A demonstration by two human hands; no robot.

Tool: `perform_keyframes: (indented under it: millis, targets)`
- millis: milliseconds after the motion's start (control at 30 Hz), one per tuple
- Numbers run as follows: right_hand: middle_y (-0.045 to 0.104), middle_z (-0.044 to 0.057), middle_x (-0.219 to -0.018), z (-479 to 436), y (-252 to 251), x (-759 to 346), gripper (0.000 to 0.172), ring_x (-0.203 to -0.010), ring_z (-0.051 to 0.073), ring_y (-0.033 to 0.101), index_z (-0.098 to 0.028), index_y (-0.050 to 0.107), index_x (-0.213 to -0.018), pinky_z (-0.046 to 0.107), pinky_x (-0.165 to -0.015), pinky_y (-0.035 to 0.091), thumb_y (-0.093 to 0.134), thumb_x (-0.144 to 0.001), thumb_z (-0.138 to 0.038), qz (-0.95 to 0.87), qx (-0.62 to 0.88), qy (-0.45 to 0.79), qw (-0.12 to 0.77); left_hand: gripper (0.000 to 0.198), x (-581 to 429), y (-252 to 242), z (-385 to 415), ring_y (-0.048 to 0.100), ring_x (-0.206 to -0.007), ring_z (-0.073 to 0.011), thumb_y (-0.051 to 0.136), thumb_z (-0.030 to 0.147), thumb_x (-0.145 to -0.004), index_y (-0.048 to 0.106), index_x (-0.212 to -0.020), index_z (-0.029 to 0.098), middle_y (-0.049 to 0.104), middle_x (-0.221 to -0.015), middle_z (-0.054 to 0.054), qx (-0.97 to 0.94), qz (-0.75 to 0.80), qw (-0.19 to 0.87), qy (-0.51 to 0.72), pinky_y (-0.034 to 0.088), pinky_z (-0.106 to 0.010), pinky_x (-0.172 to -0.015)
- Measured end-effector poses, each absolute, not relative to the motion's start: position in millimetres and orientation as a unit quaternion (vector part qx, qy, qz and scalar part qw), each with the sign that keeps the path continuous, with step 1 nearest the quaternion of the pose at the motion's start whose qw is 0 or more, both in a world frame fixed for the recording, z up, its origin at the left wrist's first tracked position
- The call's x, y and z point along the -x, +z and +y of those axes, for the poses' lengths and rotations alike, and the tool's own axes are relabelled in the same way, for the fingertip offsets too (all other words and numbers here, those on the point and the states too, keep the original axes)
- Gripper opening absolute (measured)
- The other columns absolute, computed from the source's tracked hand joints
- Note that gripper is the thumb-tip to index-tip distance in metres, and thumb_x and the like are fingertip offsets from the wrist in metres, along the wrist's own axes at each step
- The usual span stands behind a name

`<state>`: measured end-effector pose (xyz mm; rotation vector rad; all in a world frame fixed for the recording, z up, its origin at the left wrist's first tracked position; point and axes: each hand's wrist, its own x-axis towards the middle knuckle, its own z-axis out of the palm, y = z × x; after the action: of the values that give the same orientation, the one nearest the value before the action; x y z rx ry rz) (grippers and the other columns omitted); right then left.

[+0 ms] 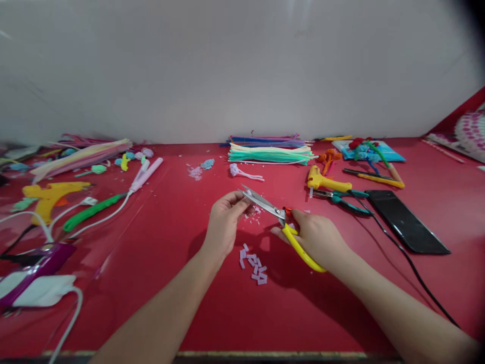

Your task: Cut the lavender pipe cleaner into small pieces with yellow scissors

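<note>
My right hand (320,235) grips a pair of scissors (297,247) with yellow handles, the blades pointing left and up. At the blade tips, my left hand (224,217) is closed in a pinch on a small lilac piece (249,192), mostly hidden by the fingers and blades. Below the hands lies a loose cluster of short lilac strips (254,264) on the red table (151,303). Tiny lilac clippings (256,215) are scattered under the scissors. Just beyond my left hand rests a lilac pipe-cleaner flower (235,170) with its stem pointing right.
Bundles of pipe cleaners (269,154) lie by the wall. To the right are a yellow glue gun (326,182), pliers (346,202) and a black phone (409,222). Leftward are another glue gun (49,197), a pink straightener (146,174), a green-handled tool (93,212) and cords.
</note>
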<state>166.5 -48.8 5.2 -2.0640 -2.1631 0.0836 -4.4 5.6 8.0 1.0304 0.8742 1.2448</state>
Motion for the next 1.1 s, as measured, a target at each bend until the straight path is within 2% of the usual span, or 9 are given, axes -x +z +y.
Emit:
perform_keyframes:
  millis: [1100]
  targets:
    - [0.056,0.003,-0.054,-51.0,0.3,-166.3,0.044,-0.047,0.013,0.05,-0.02,0.047,-0.07,0.024,-0.045,0.019,0.027,-0.077,-0.058,-0.734,0.675,-0.01,0.078,0.003,1.0,5.3,1.8,0.051,-0.057,-0.0055,0.058,0.016,-0.07,0.06,-0.071,0.013,0.055,-0.064,0.001,-0.413,0.336,0.616,0.581,0.039,-0.017,-0.057]
